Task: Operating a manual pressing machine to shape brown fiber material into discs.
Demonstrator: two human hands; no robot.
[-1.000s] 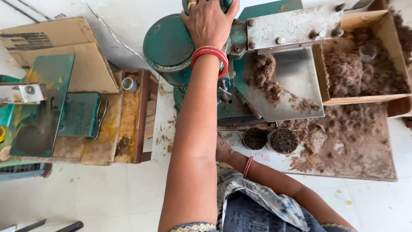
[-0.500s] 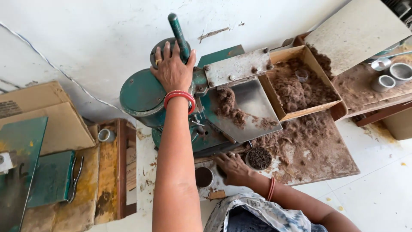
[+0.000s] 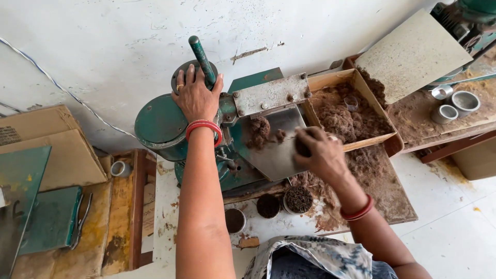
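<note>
Brown fibre point(image 3: 261, 130) on the tray point(image 3: 281, 155): light, crumbly; I'd pinch small clumps. Right hand point(image 3: 320, 152) clenched on a clump. Left hand point(image 3: 196, 95) grasping the green lever point(image 3: 201, 54).

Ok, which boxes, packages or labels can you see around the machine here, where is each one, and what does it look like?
Flat cardboard box: far left by the wall, brown, folded flat, with a small dark printed patch near its left edge.
Open cardboard tray box: right of the green machine, tan walls, filled with brown fibrous material.
No signs or screens in view.
</note>
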